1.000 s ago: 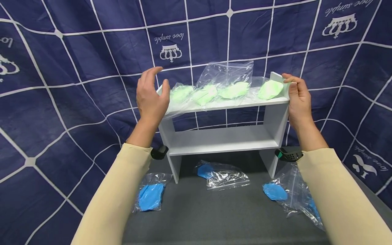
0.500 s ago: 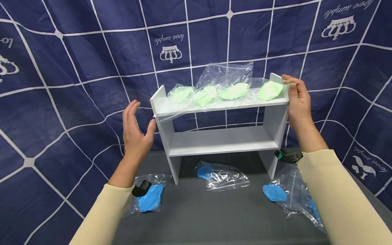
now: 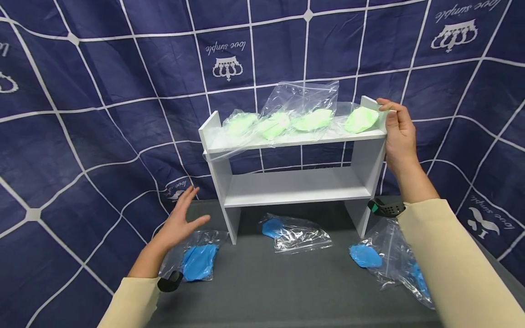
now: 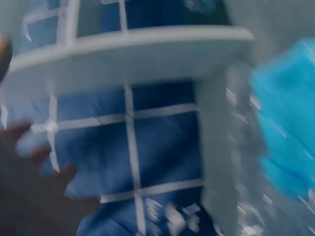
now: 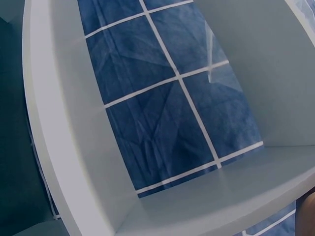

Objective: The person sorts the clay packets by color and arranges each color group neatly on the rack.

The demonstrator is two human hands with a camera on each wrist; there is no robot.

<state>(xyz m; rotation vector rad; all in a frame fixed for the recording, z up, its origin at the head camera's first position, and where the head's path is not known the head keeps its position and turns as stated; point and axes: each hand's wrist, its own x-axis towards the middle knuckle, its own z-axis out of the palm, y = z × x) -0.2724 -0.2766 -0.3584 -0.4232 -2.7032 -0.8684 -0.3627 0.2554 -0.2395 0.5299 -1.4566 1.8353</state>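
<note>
A white two-tier shelf point(image 3: 297, 184) stands on a dark grey table. My right hand point(image 3: 401, 136) grips the top of its right side panel; in the right wrist view a sliver of that hand point(image 5: 306, 216) shows at the edge. Low at the left, my left hand point(image 3: 178, 225) has its fingers spread and holds nothing. It is nearest to a clear bag with a flat blue piece point(image 3: 198, 262) inside, overlapping the bag's edge in the head view. The left wrist view is blurred but shows the blue piece point(image 4: 288, 118) beside the shelf's panel.
Along the top tier lie several clear zip bags with light green pieces point(image 3: 313, 120). Under the shelf is a bag with a blue piece point(image 3: 272, 228). More bagged blue pieces point(image 3: 366, 256) lie at the right. A blue checked curtain point(image 3: 110, 68) hangs behind.
My left hand has come down from the shelf's upper left corner to low beside the bagged blue piece. My right hand has stayed on the right panel.
</note>
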